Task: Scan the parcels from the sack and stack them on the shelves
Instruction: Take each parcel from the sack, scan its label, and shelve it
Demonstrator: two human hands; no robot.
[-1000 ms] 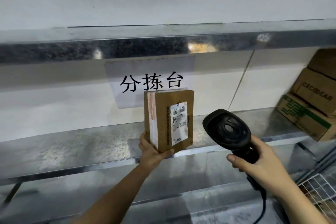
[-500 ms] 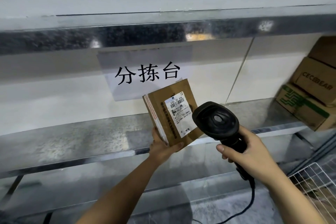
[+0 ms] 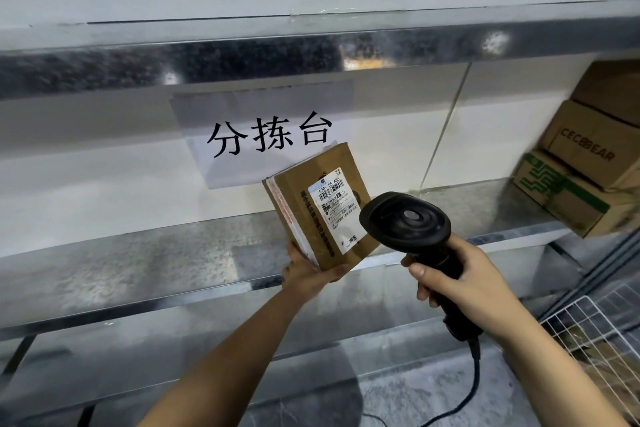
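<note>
Scan seemingly under way: your left hand (image 3: 308,274) grips the small brown cardboard parcel (image 3: 320,215) before the grey metal shelf (image 3: 138,263), your right hand (image 3: 465,284) grips the black handheld scanner (image 3: 405,222); shelving remains.

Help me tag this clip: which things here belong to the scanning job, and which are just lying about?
In the job: parcel, held by the left hand; scanner, gripped by the right hand; metal shelf.
Lying about: paper sign; stacked cartons at right; wire basket.
</note>
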